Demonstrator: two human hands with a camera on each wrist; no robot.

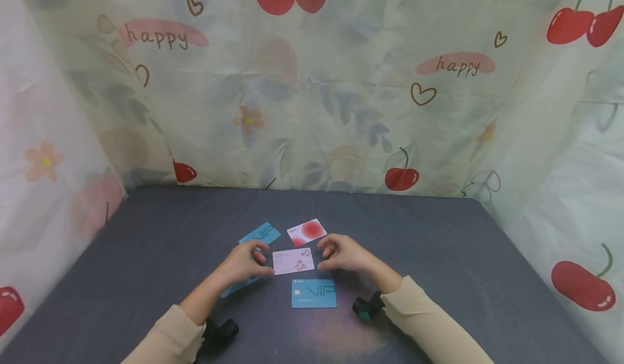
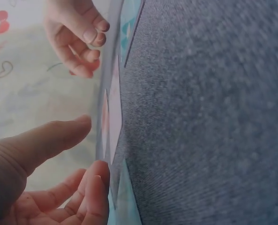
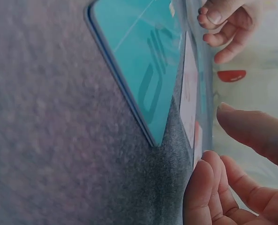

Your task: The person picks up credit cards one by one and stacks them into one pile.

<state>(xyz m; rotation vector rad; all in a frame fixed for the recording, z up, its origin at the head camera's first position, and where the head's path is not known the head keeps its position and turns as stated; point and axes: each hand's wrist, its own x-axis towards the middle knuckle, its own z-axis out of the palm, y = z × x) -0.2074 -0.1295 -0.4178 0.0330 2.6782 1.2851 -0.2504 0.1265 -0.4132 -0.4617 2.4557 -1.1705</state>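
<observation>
A pale pink card [image 1: 293, 261] lies flat on the dark table between the two hands. My left hand [image 1: 244, 262] hovers by its left edge, thumb and fingers bent loosely apart with nothing between them. On the other side, my right hand [image 1: 343, 253] is just off the card's right edge, also holding nothing. Nearer to me lies a blue VIP card [image 1: 314, 293], whose edge looks doubled in the right wrist view. A white card with red circles [image 1: 307, 232] sits behind the pink one. Past the left hand is another blue card [image 1: 263, 233]; a further blue piece [image 1: 239, 287] shows below that hand, partly hidden.
The dark cloth-covered table [image 1: 122, 277] stretches out around the cards. A printed curtain [image 1: 312, 109] with cherries and "happy" lettering closes off the back and both sides. Black wrist devices [image 1: 368, 305] sit under the sleeves, close above the tabletop.
</observation>
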